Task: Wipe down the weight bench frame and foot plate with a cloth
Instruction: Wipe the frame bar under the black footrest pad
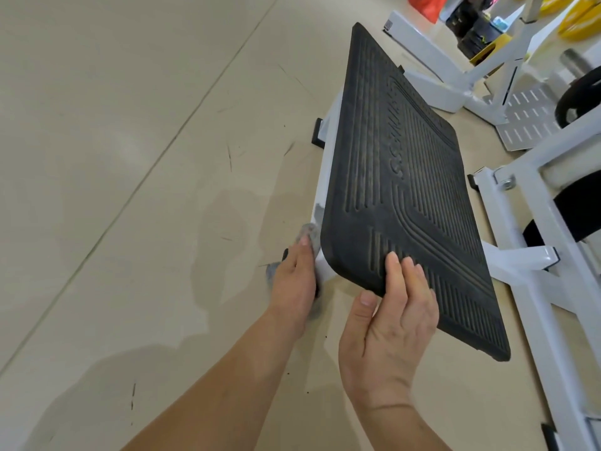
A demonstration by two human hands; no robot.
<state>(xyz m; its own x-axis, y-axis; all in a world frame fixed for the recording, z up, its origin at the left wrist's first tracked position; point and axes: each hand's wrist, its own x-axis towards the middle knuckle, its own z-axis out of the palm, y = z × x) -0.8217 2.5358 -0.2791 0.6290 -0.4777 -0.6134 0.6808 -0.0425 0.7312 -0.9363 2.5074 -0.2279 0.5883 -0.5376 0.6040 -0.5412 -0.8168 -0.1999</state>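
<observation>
Black ribbed rubber foot plate [406, 177], gripped at its near edge by the right hand [390, 323]: matt, moulded with parallel grooves and raised lettering, dulled by a pale film. White tubular metal frame [328, 148], just beyond the left hand [294, 288]: smooth painted finish with a slight gloss. Grey cloth [309, 232], pressed under the left hand: soft, napped, matt. Beige floor [130, 157], left of both hands: smooth, faintly sheened, marked with dark scuffs.

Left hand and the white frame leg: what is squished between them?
A grey cloth, pressed by the left hand against the white frame, in the head view.
</observation>
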